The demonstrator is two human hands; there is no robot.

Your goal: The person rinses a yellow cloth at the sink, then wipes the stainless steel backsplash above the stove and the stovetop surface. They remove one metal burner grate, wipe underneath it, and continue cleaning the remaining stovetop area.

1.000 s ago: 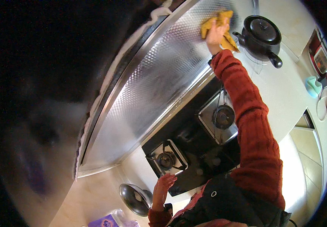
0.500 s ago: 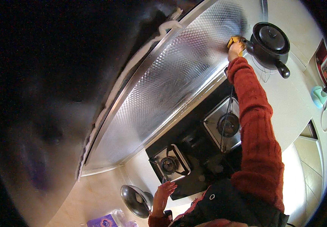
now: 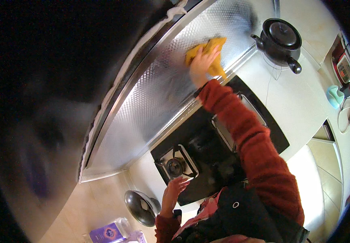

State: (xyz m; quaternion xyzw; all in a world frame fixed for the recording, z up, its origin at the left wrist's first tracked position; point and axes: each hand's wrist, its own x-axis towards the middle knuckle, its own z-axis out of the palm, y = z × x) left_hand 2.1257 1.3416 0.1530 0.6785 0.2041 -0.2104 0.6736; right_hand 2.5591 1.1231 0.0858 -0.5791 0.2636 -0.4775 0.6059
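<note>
- Yellow cloth (image 3: 219, 62) is up on the dimpled metal panel (image 3: 150, 93) behind the stove (image 3: 215, 162), bunched into a few folds, one corner hanging toward the panel's lower edge.
- Right hand (image 3: 201, 65) is laid over it, fingers stretched out rather than curled, so it's basically a spread palm on the cloth. Bit blurry there, tbh.
- The right arm's rusty red sleeve (image 3: 248, 133) cuts across the stove and hides most of the burner on that side.
- Left hand (image 3: 176, 191) has nothing in it, fingers loosely extended just beside the left burner (image 3: 175, 167). Can't tell if it's actually touching the stove.
- Over on the right, a lidded black pot (image 3: 280, 44) sits on a wire stand (image 3: 276, 73) on the pale counter (image 3: 292, 109), well apart from the cloth.
- Lower left: a round dark metal pan (image 3: 136, 204) and a purple packet (image 3: 108, 233) near it.
</note>
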